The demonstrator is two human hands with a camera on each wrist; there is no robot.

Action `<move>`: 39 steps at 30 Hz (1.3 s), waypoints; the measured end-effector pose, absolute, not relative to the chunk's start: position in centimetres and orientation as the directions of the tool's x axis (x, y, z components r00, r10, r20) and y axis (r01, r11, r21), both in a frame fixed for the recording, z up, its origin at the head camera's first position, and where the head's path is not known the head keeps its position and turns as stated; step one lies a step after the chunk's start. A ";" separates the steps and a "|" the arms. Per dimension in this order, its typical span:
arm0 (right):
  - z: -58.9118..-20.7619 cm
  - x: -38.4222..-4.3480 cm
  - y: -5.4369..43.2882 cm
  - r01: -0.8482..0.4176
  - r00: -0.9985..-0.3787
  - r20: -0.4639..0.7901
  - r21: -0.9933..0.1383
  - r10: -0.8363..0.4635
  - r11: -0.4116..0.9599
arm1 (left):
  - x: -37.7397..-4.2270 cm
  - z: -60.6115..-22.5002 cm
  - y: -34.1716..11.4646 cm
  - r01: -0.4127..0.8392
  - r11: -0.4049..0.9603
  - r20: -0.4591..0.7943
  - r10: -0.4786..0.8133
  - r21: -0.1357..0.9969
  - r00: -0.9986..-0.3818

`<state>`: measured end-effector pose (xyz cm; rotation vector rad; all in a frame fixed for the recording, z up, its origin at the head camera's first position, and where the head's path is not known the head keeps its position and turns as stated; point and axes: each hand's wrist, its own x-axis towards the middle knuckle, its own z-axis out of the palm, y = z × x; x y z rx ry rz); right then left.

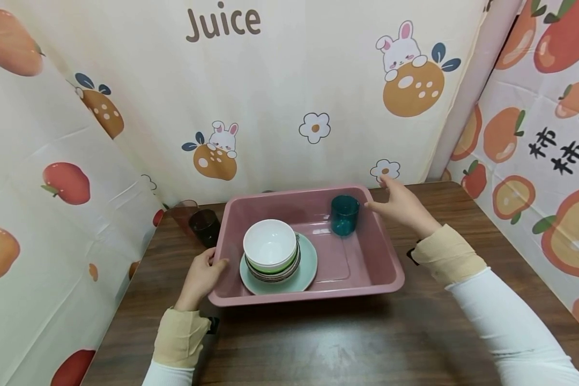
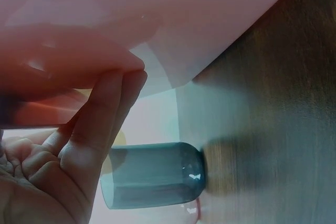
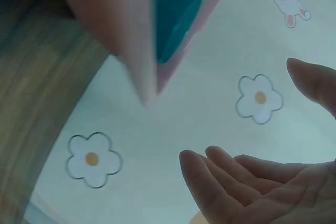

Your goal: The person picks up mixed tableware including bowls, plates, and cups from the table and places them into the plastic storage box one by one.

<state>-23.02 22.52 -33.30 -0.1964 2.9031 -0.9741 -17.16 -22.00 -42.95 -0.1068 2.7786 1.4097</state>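
A pink plastic tub (image 1: 313, 296) sits on the wooden table. Inside, at its left, a stack of bowls (image 1: 270, 244), white on top and green beneath, rests on a pale green plate (image 1: 310, 268). A teal mug (image 1: 343, 214) stands in the back right corner of the tub. My left hand (image 1: 201, 279) grips the tub's left rim, its fingers (image 2: 94, 124) under the lip. By the right rim my right hand (image 1: 404, 208) holds nothing, thumb and fingers spread; the right wrist view shows a gap between the fingers (image 3: 231, 187) and the tub.
A dark tinted cup (image 1: 205, 229) and a reddish clear cup (image 1: 180, 210) stand on the table behind the left hand. Printed curtains (image 1: 289, 80) hang behind and at both sides. The wooden table (image 1: 289, 343) extends in front of the tub.
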 end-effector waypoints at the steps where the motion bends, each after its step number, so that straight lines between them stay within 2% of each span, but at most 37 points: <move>1: -33.6 -22.9 22.8 -0.095 -0.989 -0.032 -0.602 -0.143 0.793 | -17.2 -43.0 -22.0 -0.073 0.589 -0.052 -0.052 0.805 -0.997; 7: -35.9 -22.4 23.5 -0.088 -0.988 -0.047 -0.604 -0.145 0.792 | -17.3 -43.1 -22.2 -0.077 0.588 -0.052 -0.060 0.805 -0.997; 17: -39.7 -21.6 23.1 -0.084 -0.985 -0.054 -0.683 -0.165 0.725 | -17.3 -43.0 -22.1 -0.061 0.580 -0.038 -0.052 0.812 -0.998; 25: -41.1 -21.0 23.0 -0.057 -0.990 -0.060 -0.645 -0.124 0.762 | -17.3 -43.2 -22.1 -0.066 0.583 -0.046 -0.049 0.810 -0.998; 39: -42.0 -21.0 22.9 -0.036 -0.997 -0.025 -0.661 -0.070 0.749 | -17.1 -43.3 -22.5 -0.118 0.558 -0.103 -0.059 0.822 -0.993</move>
